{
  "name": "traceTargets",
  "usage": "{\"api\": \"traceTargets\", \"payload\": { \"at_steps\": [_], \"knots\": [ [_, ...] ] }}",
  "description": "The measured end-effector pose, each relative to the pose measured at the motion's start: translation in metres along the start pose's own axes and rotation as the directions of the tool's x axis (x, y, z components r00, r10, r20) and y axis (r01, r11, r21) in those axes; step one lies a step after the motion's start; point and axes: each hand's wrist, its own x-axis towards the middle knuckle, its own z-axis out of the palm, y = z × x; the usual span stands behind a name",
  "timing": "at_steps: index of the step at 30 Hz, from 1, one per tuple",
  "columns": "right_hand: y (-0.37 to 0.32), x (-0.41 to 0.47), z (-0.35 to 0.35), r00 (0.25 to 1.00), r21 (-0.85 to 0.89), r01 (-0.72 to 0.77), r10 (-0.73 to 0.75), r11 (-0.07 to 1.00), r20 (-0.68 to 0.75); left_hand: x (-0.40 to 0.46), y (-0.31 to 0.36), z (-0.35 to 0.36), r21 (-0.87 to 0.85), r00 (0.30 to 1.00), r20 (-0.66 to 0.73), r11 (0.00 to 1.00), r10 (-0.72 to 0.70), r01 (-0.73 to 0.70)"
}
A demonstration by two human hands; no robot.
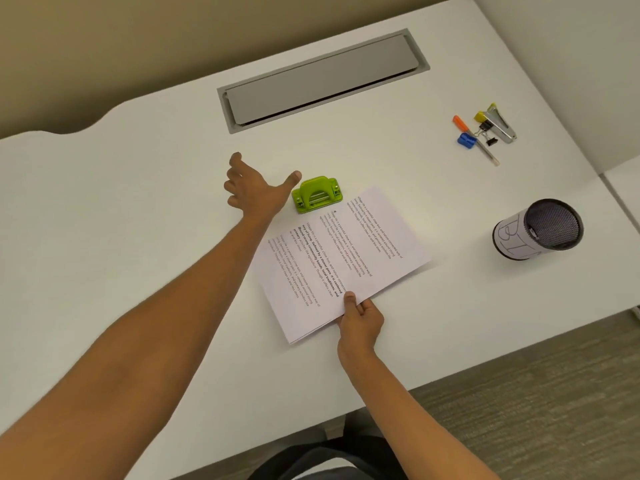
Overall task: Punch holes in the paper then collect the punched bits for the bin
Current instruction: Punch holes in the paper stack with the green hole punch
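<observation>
White desk (138, 202): your right hand (360, 323) pinches the near edge of the paper (332, 268), long axis diagonal, far edge meeting the green hole punch (317, 194). Printed text is mostly too small; "village life" reads. Your left hand (252, 192) hovers spread, empty, beside the punch.

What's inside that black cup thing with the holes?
The black mesh cup with white paper wrapped round it shows only dark mesh wall inside and a small pale glint near the rim. Nothing sticks out of the top. Its bottom is too shadowed to see.
</observation>
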Motion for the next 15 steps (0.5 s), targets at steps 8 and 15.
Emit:
{"api": "traceTargets", "payload": {
  "at_steps": [8, 15],
  "knots": [
    [0.001, -0.005, -0.024, 0.994, -0.147, 0.062, -0.047, 0.987, 0.103, -0.049, -0.074, -0.049, -0.119, 0.961, 0.275, 0.99, -0.042, 0.077],
    [-0.008, -0.009, -0.037, 0.954, -0.275, 0.144, -0.059, 0.951, 0.294, -0.085, -0.122, -0.078, -0.161, 0.837, 0.544, 0.97, -0.065, 0.181]
  ]
}}
